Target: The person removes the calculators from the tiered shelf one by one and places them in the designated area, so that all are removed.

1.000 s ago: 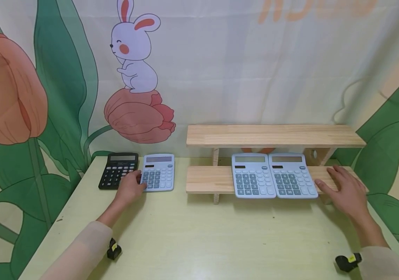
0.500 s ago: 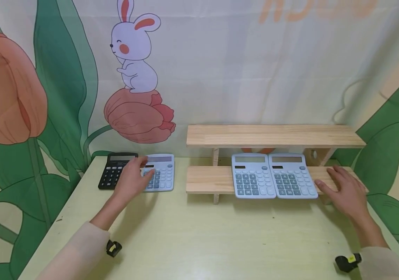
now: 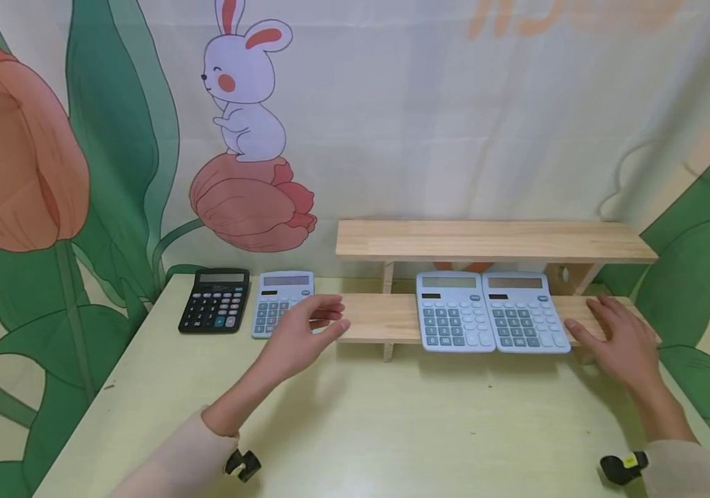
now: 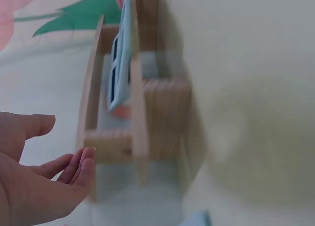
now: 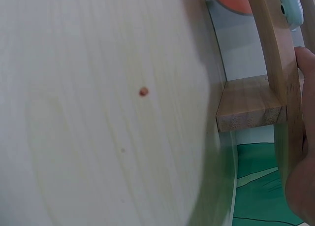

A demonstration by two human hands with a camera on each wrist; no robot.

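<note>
Hovering just left of the frame's centre, a person's left hand (image 3: 305, 335) is holding nothing: its fingers are curving loosely, with the thumb apart. Behind it, a pale-blue calculator (image 3: 272, 304) is lying on the pale worktop (image 3: 417, 422), its lower right part being hidden by the hand. Just beside that, farther left, a black calculator (image 3: 214, 301) is lying with its screen toward the top of the frame.

At centre right, a two-tier wooden shelf (image 3: 376, 318) is standing at the back of the worktop. On its lower board, a second pale-blue calculator (image 3: 454, 311) and a third pale-blue calculator (image 3: 526, 311) are sitting close together — their bottom edges jutting past the board's front.

At the right of the frame, the right hand (image 3: 623, 342) is resting on the lower board's right end, its fingers spreading without clenching, the thumb pointing toward the third calculator's edge. Behind everything, a printed backdrop (image 3: 392, 124) is hanging, showing a white rabbit (image 3: 246, 83) at upper left.
</note>
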